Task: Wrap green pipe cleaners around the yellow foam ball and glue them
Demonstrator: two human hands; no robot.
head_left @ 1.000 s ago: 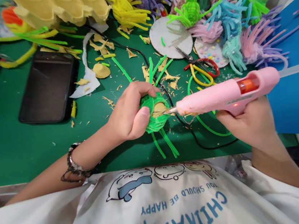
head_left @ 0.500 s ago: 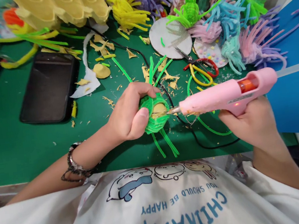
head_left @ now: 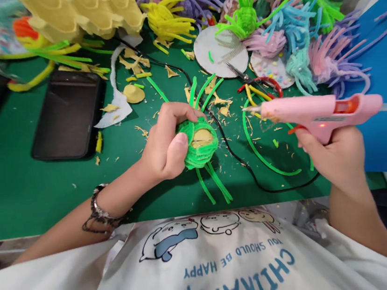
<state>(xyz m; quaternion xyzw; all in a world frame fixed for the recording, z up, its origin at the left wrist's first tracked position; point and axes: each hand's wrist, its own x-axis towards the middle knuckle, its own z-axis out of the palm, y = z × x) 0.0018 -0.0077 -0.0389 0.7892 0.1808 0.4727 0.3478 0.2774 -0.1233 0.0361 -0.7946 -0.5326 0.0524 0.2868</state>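
Note:
My left hand [head_left: 168,143] is closed around a green pipe-cleaner ball [head_left: 200,156], its thumb and fingers on the left side. Through a gap in the green winding a yellowish core [head_left: 202,137] shows. Green stems stick out above and below the ball. To the right, my right hand [head_left: 338,155] grips the handle of a pink glue gun [head_left: 302,109]. The nozzle points left and is apart from the ball. A small orange light glows on the gun, and a clear stick comes out of its back end.
Scissors [head_left: 254,83] with red and yellow handles lie beyond the gun, near a white disc [head_left: 220,51]. At the left is a black phone [head_left: 68,114]. A black cord [head_left: 226,143] crosses the green table [head_left: 79,192]. An egg carton [head_left: 83,12] and pipe-cleaner pieces [head_left: 169,16] line the back.
My right hand has drawn the glue gun to the right, so its nozzle has left the ball's gap. The left hand with the ball has shifted very slightly left.

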